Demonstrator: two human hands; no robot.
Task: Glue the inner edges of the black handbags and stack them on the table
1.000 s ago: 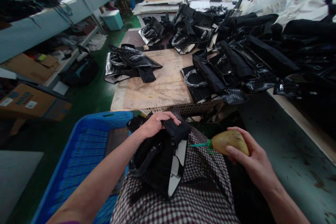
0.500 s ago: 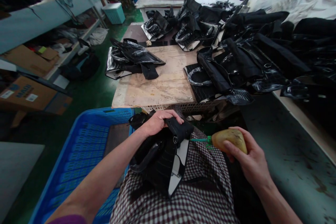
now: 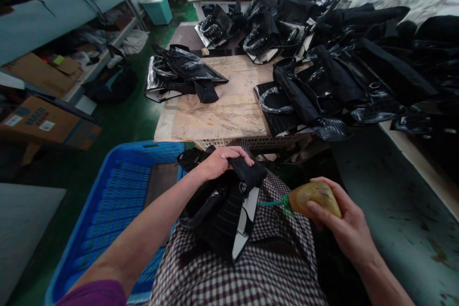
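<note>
A black handbag [image 3: 218,222], partly made up, rests on my lap over a checked apron [image 3: 201,277]. Its white inner edge faces right. My left hand [image 3: 224,160] is closed on the bag's black upper flap, the fingers bent over the fabric. In my right hand [image 3: 344,215] is a yellowish squeeze bottle of glue [image 3: 313,197], lying sideways with the thumb on its near side. From its green cap a thin green nozzle points left, its tip at or very close to the bag's white edge. Whether the tip touches I cannot tell.
A blue plastic crate [image 3: 96,201] stands at my left. Ahead is a wooden-topped table [image 3: 225,114] with another black bag [image 3: 182,74] on its left. Several black bags with plastic-wrapped handles [image 3: 276,103] pile up along the right. Cardboard boxes [image 3: 46,122] lie under the left bench.
The view has tilted slightly down. The bottle's nozzle sits a little lower along the bag's white edge. Both hands keep their hold.
</note>
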